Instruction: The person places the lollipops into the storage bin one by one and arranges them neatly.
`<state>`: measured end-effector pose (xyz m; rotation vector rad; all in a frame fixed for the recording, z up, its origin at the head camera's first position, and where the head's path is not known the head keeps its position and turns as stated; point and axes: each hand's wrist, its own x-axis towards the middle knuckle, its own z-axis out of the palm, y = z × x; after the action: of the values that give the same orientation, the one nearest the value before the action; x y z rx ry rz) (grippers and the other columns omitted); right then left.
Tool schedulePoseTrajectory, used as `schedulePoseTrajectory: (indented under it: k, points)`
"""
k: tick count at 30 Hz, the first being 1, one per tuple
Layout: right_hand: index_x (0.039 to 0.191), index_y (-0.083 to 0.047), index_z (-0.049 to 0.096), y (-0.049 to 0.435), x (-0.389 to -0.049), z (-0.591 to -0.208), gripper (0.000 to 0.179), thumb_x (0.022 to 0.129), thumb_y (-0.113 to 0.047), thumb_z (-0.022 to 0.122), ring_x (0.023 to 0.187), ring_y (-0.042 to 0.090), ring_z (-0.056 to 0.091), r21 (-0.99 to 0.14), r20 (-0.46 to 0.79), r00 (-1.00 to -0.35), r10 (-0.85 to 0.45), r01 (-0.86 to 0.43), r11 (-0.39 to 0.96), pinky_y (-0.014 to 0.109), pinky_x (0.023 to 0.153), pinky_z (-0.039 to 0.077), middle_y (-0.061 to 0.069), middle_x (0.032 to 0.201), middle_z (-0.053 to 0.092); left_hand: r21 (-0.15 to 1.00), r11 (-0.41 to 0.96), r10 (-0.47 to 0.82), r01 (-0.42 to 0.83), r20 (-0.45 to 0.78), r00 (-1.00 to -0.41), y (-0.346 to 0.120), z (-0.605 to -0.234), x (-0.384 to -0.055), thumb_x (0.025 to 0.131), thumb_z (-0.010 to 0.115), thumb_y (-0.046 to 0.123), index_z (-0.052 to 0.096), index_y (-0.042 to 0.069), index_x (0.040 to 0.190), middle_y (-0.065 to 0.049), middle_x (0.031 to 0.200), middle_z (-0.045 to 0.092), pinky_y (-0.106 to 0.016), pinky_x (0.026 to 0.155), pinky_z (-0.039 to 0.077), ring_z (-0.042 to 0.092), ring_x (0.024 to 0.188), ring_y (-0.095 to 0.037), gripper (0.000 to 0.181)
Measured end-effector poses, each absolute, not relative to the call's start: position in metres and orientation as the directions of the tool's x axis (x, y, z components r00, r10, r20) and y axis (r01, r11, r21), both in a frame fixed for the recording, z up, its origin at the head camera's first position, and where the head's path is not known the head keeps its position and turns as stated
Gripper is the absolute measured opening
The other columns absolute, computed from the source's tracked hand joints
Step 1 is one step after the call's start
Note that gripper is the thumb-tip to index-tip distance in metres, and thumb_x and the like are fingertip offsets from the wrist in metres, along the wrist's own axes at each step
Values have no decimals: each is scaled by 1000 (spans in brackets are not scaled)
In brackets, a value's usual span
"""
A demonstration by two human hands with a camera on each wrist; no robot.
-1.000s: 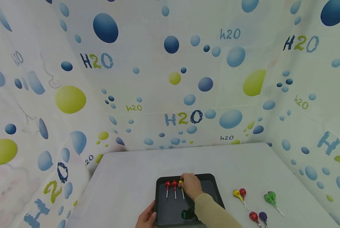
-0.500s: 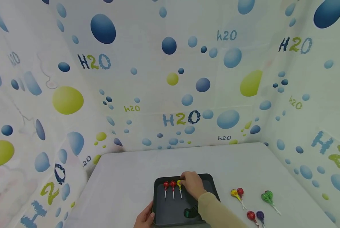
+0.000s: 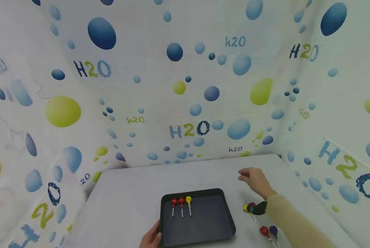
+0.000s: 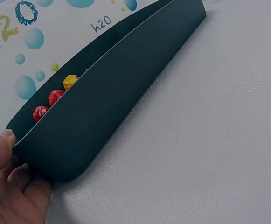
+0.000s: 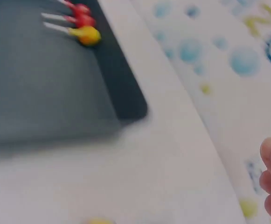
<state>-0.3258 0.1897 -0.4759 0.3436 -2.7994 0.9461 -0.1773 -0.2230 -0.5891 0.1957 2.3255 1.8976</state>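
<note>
My left hand (image 3: 150, 237) grips the near left corner of a dark baking tray (image 3: 206, 224), its thumb on the rim in the left wrist view. In the tray, near its far left corner, lie a red lollipop (image 3: 173, 202), a second red lollipop (image 3: 181, 200) and a yellow lollipop (image 3: 189, 200), side by side with sticks toward me. Beyond the tray's right side my right hand (image 3: 255, 181) hovers over the table with nothing in its loosely bent fingers. Below it, the dark band on the wrist partly covers another yellow lollipop (image 3: 245, 207) and its neighbour.
Right of the tray on the white table (image 3: 126, 206) lie a red lollipop (image 3: 264, 230) and a purple lollipop (image 3: 273, 230). The right sleeve (image 3: 291, 220) covers the area where green lollipops lay. A bubble-printed curtain (image 3: 147, 86) surrounds the table's back and sides.
My right hand has let go of the yellow lollipop in the tray and moved right, out over the table. The left hand keeps its grip on the tray. The head view has turned slightly right.
</note>
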Motion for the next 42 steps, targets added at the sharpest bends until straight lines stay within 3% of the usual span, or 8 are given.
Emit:
schedulePoseTrajectory:
  k: [5,9,12,15,19,32,42]
  points:
    - [111,0,68,229,-324,-471,25,90,-13,66,97,32,64,-597,123,-984,-131,-179,782,48,86,56,13,103,69,986,166,200,20,-14,-980,-228,-591,-176,99,48,14,18,-29,134,-48,137,24,-35,98,50,35,126,-54,63]
    - [109,-1,68,240,-320,-487,25,89,-16,67,95,31,62,-588,20,-991,-133,-119,800,50,86,55,11,100,69,992,126,213,5,-22,-977,-230,-592,-176,99,48,15,15,-29,134,-48,137,21,-34,98,50,42,125,-44,65]
    - [106,0,69,239,-313,-503,24,86,-14,70,88,26,62,-572,-47,-989,-138,-87,816,46,82,57,7,94,67,993,119,207,-7,-32,-978,-230,-591,-176,99,47,14,15,-28,135,-48,138,21,-34,98,50,41,126,-45,64]
    - [101,0,69,236,-307,-513,22,83,-11,73,80,19,61,-546,-94,-985,-143,-69,835,42,79,58,4,88,66,995,97,200,-32,-51,-979,-228,-589,-177,99,48,14,15,-28,135,-47,139,20,-35,98,50,33,128,-54,64]
    - [98,0,69,233,-304,-521,23,80,-12,76,79,17,59,-520,-150,-978,-144,-46,853,42,80,58,2,85,66,996,70,191,-60,-73,-979,-225,-588,-177,99,50,16,15,-26,137,-45,140,20,-35,99,49,31,129,-53,66]
    - [93,-2,71,235,-299,-524,12,82,-7,73,82,18,61,-520,-181,-971,-155,-39,853,47,83,56,1,85,67,989,72,160,-133,-143,-977,-219,-583,-181,100,43,5,13,-24,138,-44,142,18,-42,101,46,27,131,-53,56]
    - [95,-4,73,249,-313,-508,12,84,-9,71,79,17,61,-542,-86,-980,-181,-106,834,44,80,58,0,84,68,984,114,132,-135,-149,-980,-214,-581,-183,100,43,3,16,-25,137,-43,142,19,-43,103,43,24,132,-53,54]
